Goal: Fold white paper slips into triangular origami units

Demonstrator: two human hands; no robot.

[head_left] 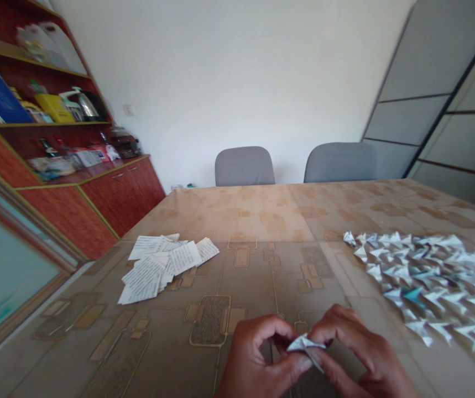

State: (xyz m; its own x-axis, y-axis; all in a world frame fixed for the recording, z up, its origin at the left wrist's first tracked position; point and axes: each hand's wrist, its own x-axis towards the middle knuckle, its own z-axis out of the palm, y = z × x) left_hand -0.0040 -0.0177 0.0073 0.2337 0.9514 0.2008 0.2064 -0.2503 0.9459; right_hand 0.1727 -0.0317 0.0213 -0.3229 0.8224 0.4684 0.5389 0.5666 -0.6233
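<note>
Two hands meet at the near edge of the counter (262,221): the left hand (257,356) and the right hand (359,354) both pinch one small folded paper piece (306,345) between thumbs and fingertips, held just above the surface. To the right lies a spread of finished folded paper triangles (432,282), several dozen, too many to count exactly. To the left lies one loose heap of printed paper slips (165,265), roughly ten. The counter has a tan covering patterned with rounded rectangles. Behind it stand two grey chairs (244,166) against a white wall; a red-brown shelf cabinet (96,193) stands left.
</note>
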